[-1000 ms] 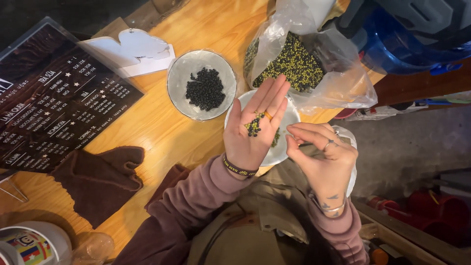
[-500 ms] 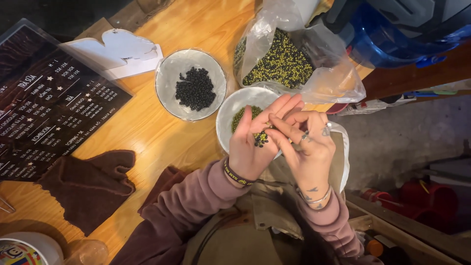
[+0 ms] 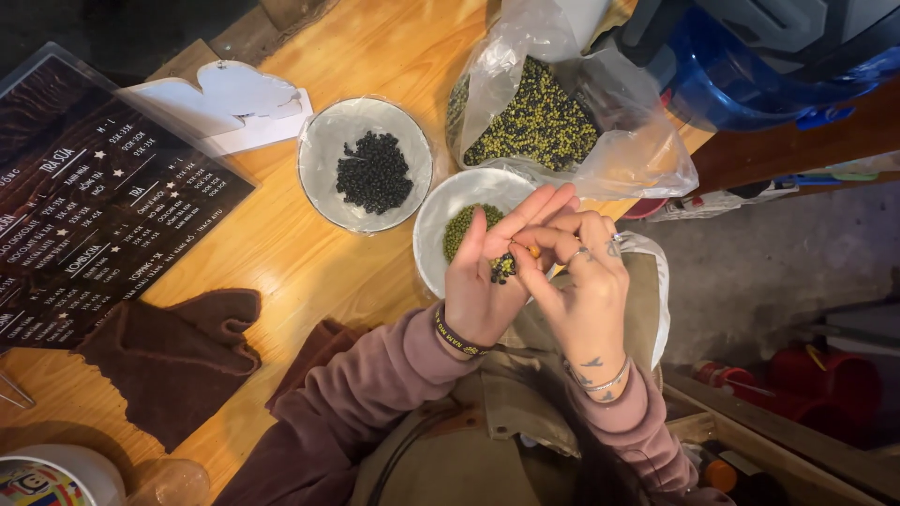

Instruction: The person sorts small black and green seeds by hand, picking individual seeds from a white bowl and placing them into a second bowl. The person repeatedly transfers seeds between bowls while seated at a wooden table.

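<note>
Two hands are working over a warm, varnished wooden tabletop. The left hand is lying palm up with its fingers stretched out almost flat, cupping a small heap of mixed dark and green beans in the palm. The right hand is curling over it, thumb and forefinger pinching together on a single small yellow-orange bean right at the left hand's fingers; the other fingers are bent loosely, and a ring is showing on one of them.

Two shallow round bowls are sitting side by side, both pale and smooth-glazed. The first round bowl of glossy black beans is standing clear on the wood; the second round bowl of small matte green beans is lying just under the left hand's fingertips. Behind them one crinkled clear plastic bag of mixed yellow-green and black beans is slumping open, touching the rim of the green-bean bowl.

Further left, one dark laminated menu card is lying flat, one white folded paper piece is resting above it, and one brown fuzzy cloth is lying rumpled near the pink sleeve
</note>
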